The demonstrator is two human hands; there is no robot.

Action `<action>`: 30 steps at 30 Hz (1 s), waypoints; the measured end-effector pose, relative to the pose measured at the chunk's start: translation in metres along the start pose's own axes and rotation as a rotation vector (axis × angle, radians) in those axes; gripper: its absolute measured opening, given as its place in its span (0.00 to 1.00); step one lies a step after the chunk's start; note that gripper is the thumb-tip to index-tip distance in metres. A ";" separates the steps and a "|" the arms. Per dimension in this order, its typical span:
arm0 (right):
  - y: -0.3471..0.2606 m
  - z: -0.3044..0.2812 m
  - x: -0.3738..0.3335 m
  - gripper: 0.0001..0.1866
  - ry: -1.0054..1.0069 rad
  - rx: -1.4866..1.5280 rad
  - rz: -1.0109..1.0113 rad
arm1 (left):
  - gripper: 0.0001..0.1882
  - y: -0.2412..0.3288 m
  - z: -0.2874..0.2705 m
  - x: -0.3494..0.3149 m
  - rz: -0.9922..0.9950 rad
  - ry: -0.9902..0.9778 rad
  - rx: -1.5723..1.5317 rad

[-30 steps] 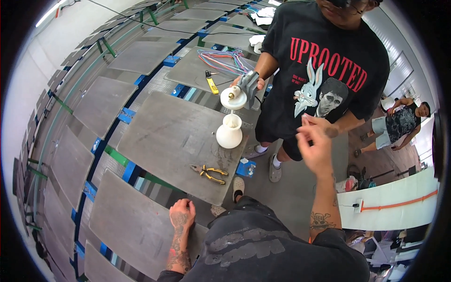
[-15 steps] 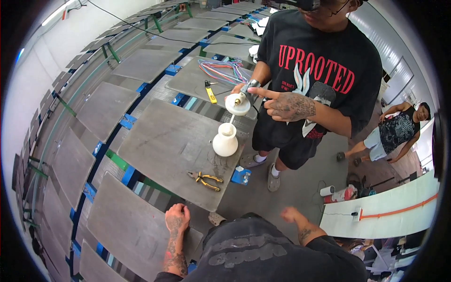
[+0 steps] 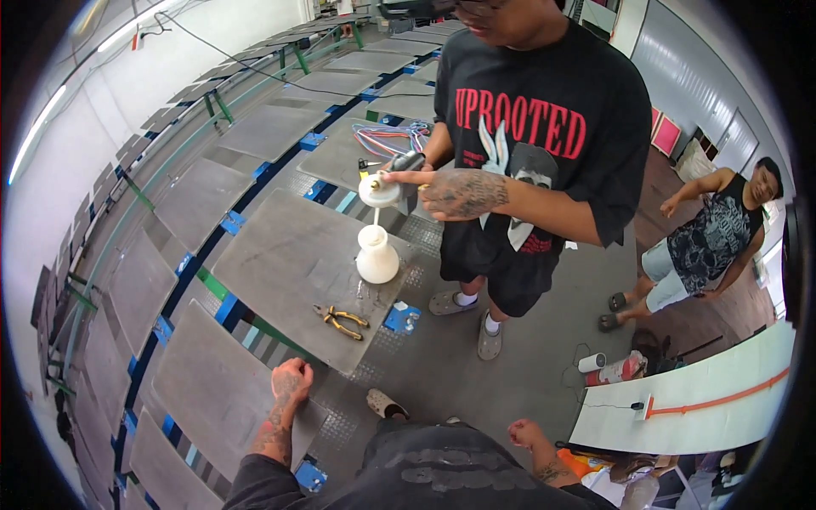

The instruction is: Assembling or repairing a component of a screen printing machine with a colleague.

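Observation:
My left hand rests near the edge of the nearest grey plate, its fingers curled into a loose fist with nothing visible in them. Low beside my body, my right hand hangs with its fingers folded in, also apparently holding nothing. Yellow-and-black pliers lie with their handles apart on the plate ahead. Beyond them stands an open white plastic bottle. A co-worker holds a spray gun with a round white lid over the bottle, pointing a finger at its fitting. A thin tube runs from the lid into the bottle's mouth.
A yellow-and-black cutter and a bundle of coloured cords lie on a farther plate. Rows of plates sit on blue brackets. Another person stands at the right, beyond a white panel with an orange strip.
The view has shifted, so the scene sits further left. The co-worker has lowered the lid slightly towards the bottle. My right hand has dropped closer to my body; my left stays curled.

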State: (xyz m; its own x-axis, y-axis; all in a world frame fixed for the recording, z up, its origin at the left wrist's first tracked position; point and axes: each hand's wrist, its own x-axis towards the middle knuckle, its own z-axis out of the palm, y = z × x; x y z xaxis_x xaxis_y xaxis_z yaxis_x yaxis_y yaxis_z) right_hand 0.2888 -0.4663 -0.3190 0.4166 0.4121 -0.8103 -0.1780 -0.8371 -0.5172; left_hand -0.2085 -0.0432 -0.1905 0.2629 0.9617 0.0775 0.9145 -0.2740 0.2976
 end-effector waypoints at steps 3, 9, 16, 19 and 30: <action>0.032 -0.022 0.000 0.08 0.012 0.001 0.013 | 0.13 0.010 -0.001 -0.007 -0.018 -0.012 -0.012; 0.114 -0.061 0.005 0.07 0.008 0.047 0.133 | 0.14 0.032 0.006 -0.028 0.002 -0.036 -0.005; 0.140 -0.047 -0.013 0.10 0.071 0.269 0.137 | 0.17 0.055 0.000 -0.038 -0.034 -0.075 0.023; 0.137 -0.030 -0.030 0.08 0.074 0.229 0.144 | 0.17 0.057 0.001 -0.037 -0.045 -0.071 0.019; 0.131 -0.011 -0.040 0.10 0.072 -0.169 -0.174 | 0.17 0.053 0.000 -0.041 -0.061 -0.073 0.099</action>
State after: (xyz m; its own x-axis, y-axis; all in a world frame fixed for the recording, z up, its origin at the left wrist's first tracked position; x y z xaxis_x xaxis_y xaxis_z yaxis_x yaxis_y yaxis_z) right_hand 0.2586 -0.5963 -0.3519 0.4916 0.5335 -0.6883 0.0507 -0.8066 -0.5890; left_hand -0.1703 -0.0970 -0.1782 0.2240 0.9746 -0.0081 0.9544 -0.2176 0.2042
